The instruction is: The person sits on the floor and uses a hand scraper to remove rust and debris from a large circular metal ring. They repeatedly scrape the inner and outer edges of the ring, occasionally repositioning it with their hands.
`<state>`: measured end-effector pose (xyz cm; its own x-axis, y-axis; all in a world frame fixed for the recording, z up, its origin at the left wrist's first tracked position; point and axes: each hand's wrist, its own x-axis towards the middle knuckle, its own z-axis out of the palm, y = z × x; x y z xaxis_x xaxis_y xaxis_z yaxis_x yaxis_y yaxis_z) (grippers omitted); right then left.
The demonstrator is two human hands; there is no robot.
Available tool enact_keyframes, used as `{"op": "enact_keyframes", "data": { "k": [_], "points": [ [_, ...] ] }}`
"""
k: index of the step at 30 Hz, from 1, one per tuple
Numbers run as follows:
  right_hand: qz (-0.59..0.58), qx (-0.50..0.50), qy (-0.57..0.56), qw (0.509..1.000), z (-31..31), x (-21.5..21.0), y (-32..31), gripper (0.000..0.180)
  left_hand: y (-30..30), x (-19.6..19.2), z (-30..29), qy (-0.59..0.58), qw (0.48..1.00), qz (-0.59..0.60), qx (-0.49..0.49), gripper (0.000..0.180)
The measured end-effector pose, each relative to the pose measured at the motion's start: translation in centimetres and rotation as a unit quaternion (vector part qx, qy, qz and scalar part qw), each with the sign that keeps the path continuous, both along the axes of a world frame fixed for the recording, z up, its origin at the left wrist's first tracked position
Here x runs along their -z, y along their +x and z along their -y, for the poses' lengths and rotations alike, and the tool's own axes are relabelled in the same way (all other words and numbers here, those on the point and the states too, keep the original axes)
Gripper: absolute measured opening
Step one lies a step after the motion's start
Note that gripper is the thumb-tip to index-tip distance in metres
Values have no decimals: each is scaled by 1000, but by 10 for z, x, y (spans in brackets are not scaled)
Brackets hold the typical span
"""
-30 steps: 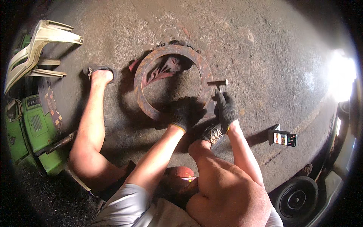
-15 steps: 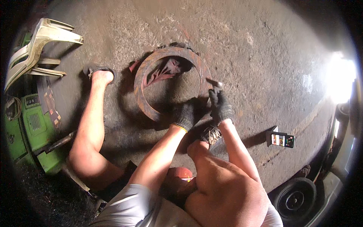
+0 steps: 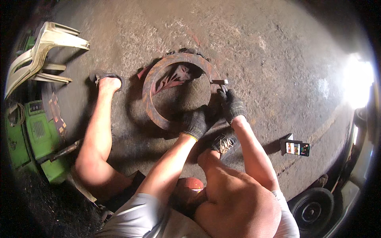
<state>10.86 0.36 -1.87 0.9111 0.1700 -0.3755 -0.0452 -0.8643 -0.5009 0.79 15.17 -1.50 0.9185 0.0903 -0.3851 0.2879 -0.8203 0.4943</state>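
Observation:
A broad rusty metal ring (image 3: pixel 149 93) lies on the floor in front of me. My left hand (image 3: pixel 195 123), in a dark knit glove with a yellow cuff edge, is wrapped over its near right part; shadow hides most of the fingers. A small hammer (image 3: pixel 220 82) is in my right hand (image 3: pixel 232 106), which wears a dark glove and is closed round the handle. The hammer's head is at the right side of the ring; I cannot tell whether it touches. Reddish cloth (image 3: pixel 174 79) shows inside the ring.
My shoes (image 3: pixel 106 77) (image 3: pixel 224 146) stand on either side of the ring. A phone on a stand (image 3: pixel 297 148) is at the right. A dirty white plastic chair (image 3: pixel 43 43) and a green machine (image 3: pixel 37 129) are at the left. A wheel (image 3: pixel 310 211) stands lower right.
The hammer's head has moved slightly left and up, and now lies level instead of slanting. My left hand stays at the ring. The whole view has shifted slightly.

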Motion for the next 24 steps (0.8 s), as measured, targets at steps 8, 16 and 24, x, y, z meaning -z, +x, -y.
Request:
{"op": "enact_keyframes", "data": {
  "k": [8,16,24],
  "points": [
    [-19,0,-54,998,-8,-8,3,48,2,-16,2,68,993,1,98,45],
    [-77,51,141,986,-6,-9,-5,37,8,-5,-2,5,998,51,44,41],
    [-44,89,174,980,-9,-8,-2,46,4,-35,0,20,1000,-8,7,28]
  ]
}}
